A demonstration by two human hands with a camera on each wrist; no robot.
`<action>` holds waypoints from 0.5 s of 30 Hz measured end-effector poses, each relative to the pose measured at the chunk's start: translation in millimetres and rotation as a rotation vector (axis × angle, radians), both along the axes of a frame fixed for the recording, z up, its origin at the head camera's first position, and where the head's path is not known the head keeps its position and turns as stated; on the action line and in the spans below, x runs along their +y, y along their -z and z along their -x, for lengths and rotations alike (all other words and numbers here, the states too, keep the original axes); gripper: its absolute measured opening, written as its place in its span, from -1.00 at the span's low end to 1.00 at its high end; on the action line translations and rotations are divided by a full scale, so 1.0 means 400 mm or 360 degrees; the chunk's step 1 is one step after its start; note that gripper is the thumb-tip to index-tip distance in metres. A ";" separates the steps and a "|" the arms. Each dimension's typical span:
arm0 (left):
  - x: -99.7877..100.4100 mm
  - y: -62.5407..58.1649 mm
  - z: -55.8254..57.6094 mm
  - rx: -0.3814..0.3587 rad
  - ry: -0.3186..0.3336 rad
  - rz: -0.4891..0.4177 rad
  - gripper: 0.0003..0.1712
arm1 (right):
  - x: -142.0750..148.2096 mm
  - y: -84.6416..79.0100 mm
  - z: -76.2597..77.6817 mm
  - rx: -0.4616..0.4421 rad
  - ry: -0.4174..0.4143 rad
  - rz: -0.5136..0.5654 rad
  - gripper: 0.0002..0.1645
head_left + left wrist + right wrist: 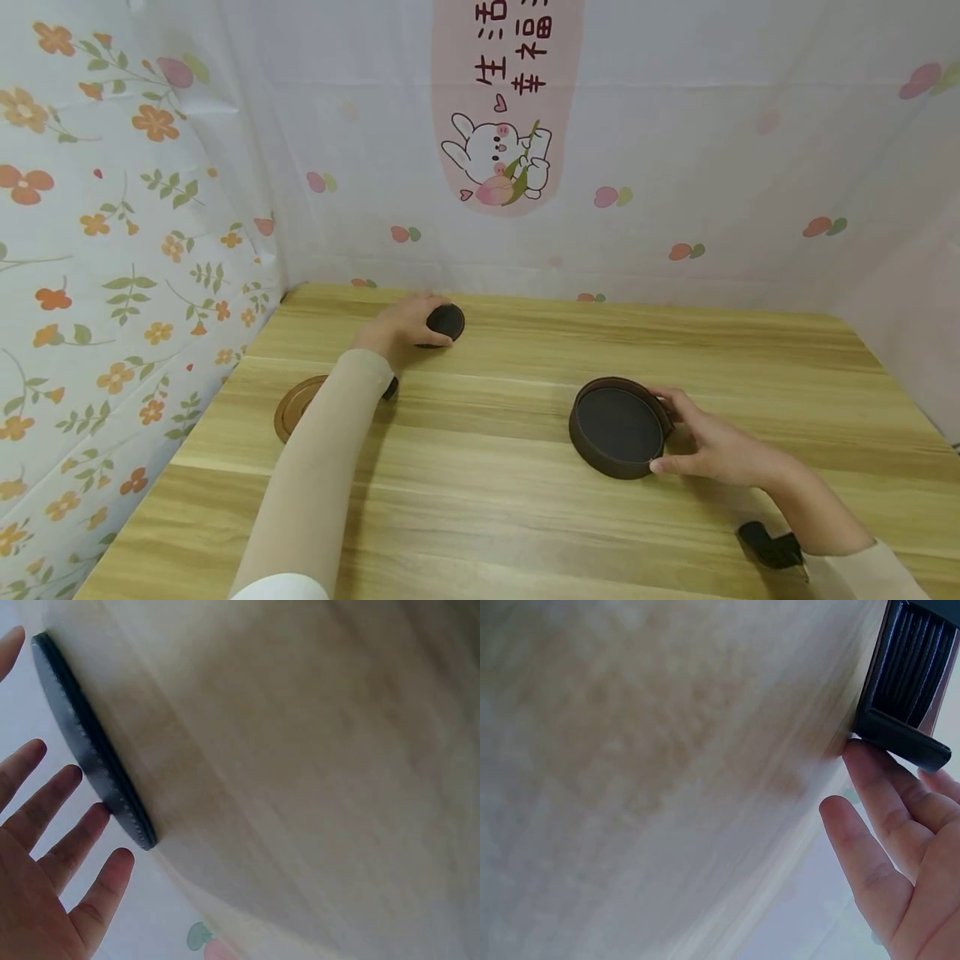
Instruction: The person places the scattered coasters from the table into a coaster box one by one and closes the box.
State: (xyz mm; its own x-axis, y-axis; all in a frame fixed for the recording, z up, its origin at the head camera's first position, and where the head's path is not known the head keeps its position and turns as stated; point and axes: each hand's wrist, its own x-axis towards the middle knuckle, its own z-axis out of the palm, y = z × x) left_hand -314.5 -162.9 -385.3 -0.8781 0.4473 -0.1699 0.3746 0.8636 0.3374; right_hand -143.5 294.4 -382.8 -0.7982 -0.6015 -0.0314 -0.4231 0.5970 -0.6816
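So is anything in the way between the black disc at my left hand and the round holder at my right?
Your left hand aside, nothing visible stands between the black disc and the round holder: only tabletop shows there.

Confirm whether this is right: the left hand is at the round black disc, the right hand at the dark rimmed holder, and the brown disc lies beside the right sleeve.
Wrong side: the brown disc lies by the left sleeve, which partly hides it, as the head view shows. The left hand and right hand are where you say.
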 end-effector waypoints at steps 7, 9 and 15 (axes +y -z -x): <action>0.007 -0.009 -0.006 -0.0063 -0.0048 0.0038 -0.06 | 0.002 0.005 0.001 0.0005 0.0000 0.0011 0.07; 0.005 -0.008 -0.005 -0.0073 -0.0052 0.0065 -0.04 | 0.002 0.006 0.000 0.0004 0.0005 0.0010 0.07; -0.008 0.001 -0.003 -0.0124 -0.0082 0.0110 -0.01 | 0.003 0.007 0.001 0.0029 -0.0005 0.0001 0.07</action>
